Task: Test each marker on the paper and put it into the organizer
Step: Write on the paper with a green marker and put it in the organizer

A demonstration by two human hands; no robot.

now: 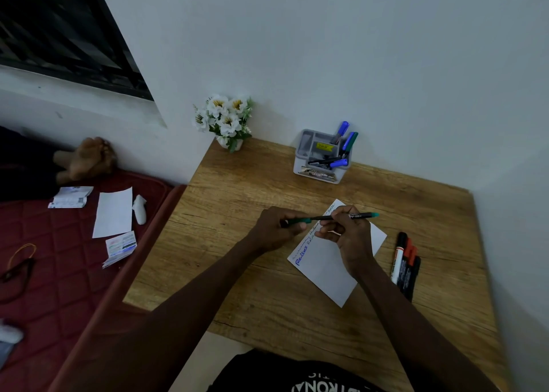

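A green marker (361, 215) lies level above the white paper (323, 270), held at both ends. My right hand (347, 232) grips its barrel, and my left hand (277, 228) pinches its green cap end (300, 220). I cannot tell whether the cap is on or off. The paper carries blue and dark scribbles along its upper left edge. The grey organizer (322, 161) stands at the back of the wooden desk (237, 213) with several blue, green and black markers in it. A few markers (405, 265), black and orange-capped, lie to the right of the paper.
A small pot of white flowers (225, 121) sits in the desk's back left corner against the wall. Left of the desk is a red mattress (59, 243) with papers, booklets and a person's foot (86, 160).
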